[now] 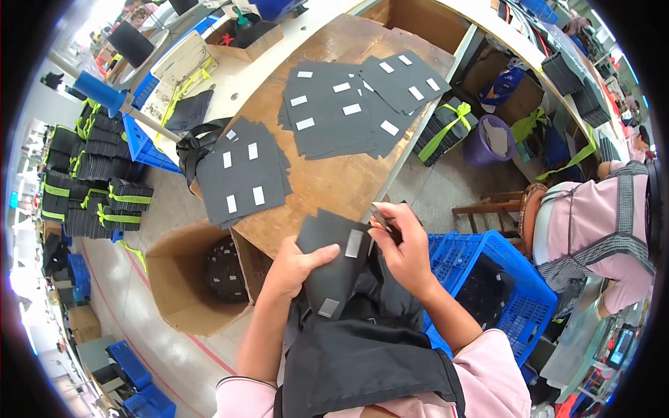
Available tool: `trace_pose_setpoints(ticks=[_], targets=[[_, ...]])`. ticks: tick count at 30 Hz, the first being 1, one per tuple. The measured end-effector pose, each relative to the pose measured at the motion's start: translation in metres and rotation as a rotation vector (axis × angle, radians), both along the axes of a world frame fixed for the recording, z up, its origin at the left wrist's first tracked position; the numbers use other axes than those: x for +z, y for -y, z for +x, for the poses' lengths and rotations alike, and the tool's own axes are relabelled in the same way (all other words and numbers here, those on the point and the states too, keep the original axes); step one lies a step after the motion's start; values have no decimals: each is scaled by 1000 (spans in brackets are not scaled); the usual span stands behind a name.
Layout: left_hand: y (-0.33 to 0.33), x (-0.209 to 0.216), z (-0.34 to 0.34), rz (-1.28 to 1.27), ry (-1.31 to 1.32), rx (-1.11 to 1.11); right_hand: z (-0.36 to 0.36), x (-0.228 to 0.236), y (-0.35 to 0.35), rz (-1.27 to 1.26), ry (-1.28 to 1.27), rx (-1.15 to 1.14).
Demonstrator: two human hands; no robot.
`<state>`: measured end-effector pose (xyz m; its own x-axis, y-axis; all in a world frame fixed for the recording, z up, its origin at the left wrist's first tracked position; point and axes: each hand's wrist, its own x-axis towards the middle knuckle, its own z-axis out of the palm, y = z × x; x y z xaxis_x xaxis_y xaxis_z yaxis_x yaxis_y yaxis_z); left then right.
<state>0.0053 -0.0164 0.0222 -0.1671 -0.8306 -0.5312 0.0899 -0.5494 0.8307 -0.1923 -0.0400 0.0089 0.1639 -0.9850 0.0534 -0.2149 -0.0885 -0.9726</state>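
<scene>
My left hand (296,265) grips a black fabric panel (322,240) over my lap, thumb on top and fingers underneath. The panel carries pale grey rectangular patches, one near its right edge and one lower down. At the panel's right edge, my right hand (403,251) is closed around what looks like small thread snips (377,221). Only a bit of metal and an orange-red part show between the fingers. On the wooden table ahead lie a left pile of similar panels (242,188) and a larger, fanned-out pile (324,111) farther back, all with white patches.
An open cardboard box (185,279) with dark pieces inside stands left of my lap. To the right is a blue plastic crate (453,261) with black pieces. Beyond are a purple bin (479,150), a wooden stool (488,207) and a co-worker in pink (582,216). Tied black bundles (90,174) are stacked far left.
</scene>
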Motion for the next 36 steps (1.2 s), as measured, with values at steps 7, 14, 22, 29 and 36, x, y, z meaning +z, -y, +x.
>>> trace_pose_setpoints(ticks=[7,14,22,29,36], targets=[[-4,-6,-6,53,-246,232,-15,-6,-22,-305,-277,-3],[-8,-8,-4,59,-333,249,-6,-14,-10,-499,-298,40],[-9,-18,-2,88,-330,292,-14,-36,-1,-8,175,-59],[-7,-33,0,85,-283,353,-8,-49,9,898,759,279],[-19,-31,10,92,-552,479,9,-38,13,648,433,104]])
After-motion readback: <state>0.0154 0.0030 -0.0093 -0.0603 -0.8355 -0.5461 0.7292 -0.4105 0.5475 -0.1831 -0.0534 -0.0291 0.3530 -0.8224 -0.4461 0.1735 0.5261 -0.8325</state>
